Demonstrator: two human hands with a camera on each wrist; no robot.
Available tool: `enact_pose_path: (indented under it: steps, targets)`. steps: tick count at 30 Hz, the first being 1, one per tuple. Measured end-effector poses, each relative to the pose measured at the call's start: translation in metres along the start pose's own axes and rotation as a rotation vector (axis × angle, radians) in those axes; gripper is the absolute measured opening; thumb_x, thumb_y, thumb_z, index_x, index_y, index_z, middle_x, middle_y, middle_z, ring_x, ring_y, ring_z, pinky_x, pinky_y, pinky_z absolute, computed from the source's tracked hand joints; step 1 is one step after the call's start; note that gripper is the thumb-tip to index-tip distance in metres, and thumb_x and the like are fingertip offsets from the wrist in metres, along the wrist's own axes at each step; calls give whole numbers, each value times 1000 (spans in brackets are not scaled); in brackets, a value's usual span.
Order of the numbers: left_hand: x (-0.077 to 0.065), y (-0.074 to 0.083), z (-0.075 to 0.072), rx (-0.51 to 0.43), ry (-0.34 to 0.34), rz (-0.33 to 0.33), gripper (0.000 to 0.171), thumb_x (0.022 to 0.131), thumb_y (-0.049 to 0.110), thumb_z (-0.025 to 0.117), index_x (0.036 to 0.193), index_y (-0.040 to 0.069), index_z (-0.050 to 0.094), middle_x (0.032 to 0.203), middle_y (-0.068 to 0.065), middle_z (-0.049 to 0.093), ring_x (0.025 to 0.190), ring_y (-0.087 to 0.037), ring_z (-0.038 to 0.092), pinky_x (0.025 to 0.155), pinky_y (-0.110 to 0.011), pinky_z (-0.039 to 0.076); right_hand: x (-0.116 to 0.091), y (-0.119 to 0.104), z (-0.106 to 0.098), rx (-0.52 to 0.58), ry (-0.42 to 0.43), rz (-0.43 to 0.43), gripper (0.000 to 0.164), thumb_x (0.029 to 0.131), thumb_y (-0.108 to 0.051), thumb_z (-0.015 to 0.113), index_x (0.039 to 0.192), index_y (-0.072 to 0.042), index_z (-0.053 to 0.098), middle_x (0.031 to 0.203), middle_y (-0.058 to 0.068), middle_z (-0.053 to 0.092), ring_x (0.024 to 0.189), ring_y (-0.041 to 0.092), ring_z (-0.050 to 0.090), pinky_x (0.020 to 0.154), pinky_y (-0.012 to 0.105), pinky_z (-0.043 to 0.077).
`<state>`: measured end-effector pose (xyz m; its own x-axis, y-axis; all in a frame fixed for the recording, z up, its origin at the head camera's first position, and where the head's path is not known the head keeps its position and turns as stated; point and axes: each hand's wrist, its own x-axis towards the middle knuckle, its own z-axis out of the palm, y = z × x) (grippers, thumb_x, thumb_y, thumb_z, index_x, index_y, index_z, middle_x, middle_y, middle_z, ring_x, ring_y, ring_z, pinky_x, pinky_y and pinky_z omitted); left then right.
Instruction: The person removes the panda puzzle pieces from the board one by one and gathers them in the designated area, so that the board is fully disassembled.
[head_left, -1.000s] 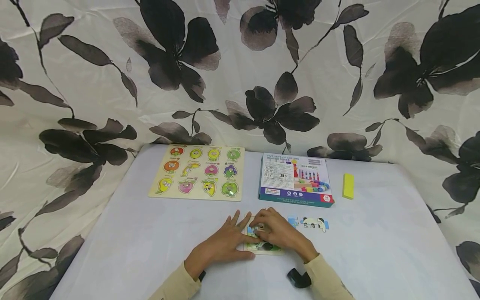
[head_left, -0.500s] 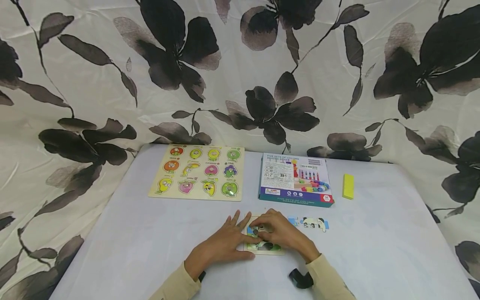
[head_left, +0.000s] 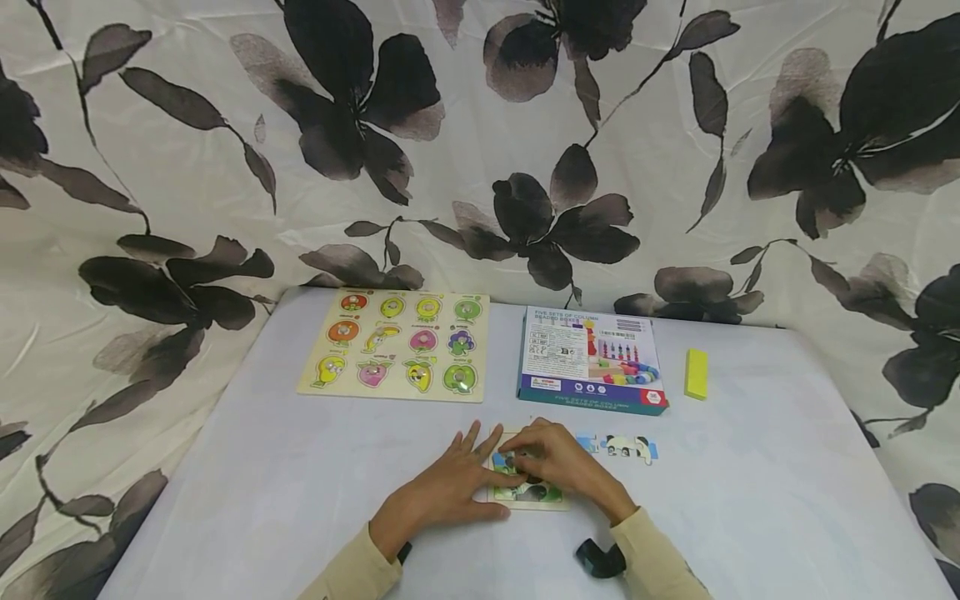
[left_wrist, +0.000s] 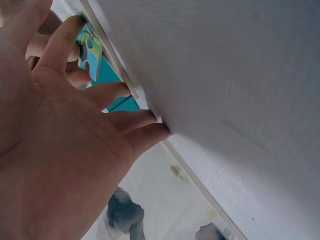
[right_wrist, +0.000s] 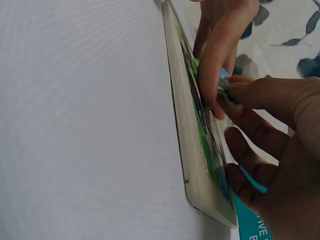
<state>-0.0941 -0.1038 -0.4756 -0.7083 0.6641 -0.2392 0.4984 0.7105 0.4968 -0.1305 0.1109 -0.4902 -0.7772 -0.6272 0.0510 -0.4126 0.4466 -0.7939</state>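
Note:
A small wooden jigsaw board [head_left: 551, 504] with a green, blue and black picture lies flat on the table under both hands. Spread out, my left hand [head_left: 450, 483] rests with its fingers and thumb over the board's left side. My right hand [head_left: 558, 458] pinches a small jigsaw piece [right_wrist: 224, 92] between thumb and fingers, just over the board; the left wrist view shows the piece [left_wrist: 93, 61] tilted, blue and green. Fingers hide much of the board. To the right of it lie loose jigsaw pieces: panda-faced ones [head_left: 622, 447] and a blue one [head_left: 587, 442].
Behind the hands, a fruit puzzle board [head_left: 390, 392] lies at the back left. A boxed beads set [head_left: 592, 358] lies at the back centre, and a yellow block [head_left: 696, 373] sits to its right. A floral cloth [head_left: 480, 125] hangs behind the white-covered table [head_left: 300, 500].
My right hand's fingers have shifted slightly over the board with the piece. The left hand and the loose pieces keep their places.

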Motion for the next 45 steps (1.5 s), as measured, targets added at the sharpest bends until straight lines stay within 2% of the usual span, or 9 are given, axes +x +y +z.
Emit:
enact_pose_path:
  steps: [6,10,16,22,27,30,34,45]
  targets:
    - [-1,1,-1,-4,1,1,50,86,53,62,133,38,55,160,-12,13,144,-46,3,113,-63,12,-2,2,-2,46,47,32,19,89,-11,66,106,-14,75,93,-8,70,89,8,54,85,30,46]
    - [-1,1,-1,-7,-3,-5,51,86,53,62,134,39,54,160,-13,12,144,-46,2,113,-63,12,-7,4,-10,113,75,55,19,90,-14,66,108,-12,74,99,-4,69,95,11,57,90,32,47]
    - [0,1,-1,-9,-5,-32,51,85,56,61,134,45,51,160,-12,12,145,-43,1,114,-60,11,-29,14,-29,171,106,128,20,92,-18,65,109,-13,73,103,1,69,92,12,59,86,28,49]
    - [0,0,1,-8,-1,-39,51,85,56,62,134,45,51,160,-12,12,145,-42,1,115,-58,10,-57,26,-48,137,143,217,19,90,-18,66,107,-12,73,102,3,68,81,11,52,69,21,45]
    - [-1,1,0,-24,10,-29,51,85,54,63,134,44,52,160,-12,12,145,-42,0,115,-58,9,-78,34,-59,130,120,286,19,90,-17,66,107,-10,73,106,6,68,82,10,52,70,20,46]
    - [-1,1,1,-32,11,-31,51,85,53,64,134,44,52,160,-12,12,145,-42,0,115,-58,9,-85,37,-62,88,111,292,17,90,-15,66,105,-11,74,105,6,69,80,8,50,68,20,45]
    - [-1,1,1,-36,7,-36,51,85,53,64,133,44,53,160,-11,12,145,-41,-1,115,-58,8,-89,38,-60,36,109,276,16,89,-13,67,103,-13,75,98,1,69,76,8,46,62,20,42]
    - [0,0,3,-53,14,-32,51,84,52,65,133,44,52,160,-11,12,146,-41,-2,116,-58,7,-85,36,-53,-54,110,252,16,88,-9,68,101,-13,76,89,-5,66,70,6,47,58,20,42]
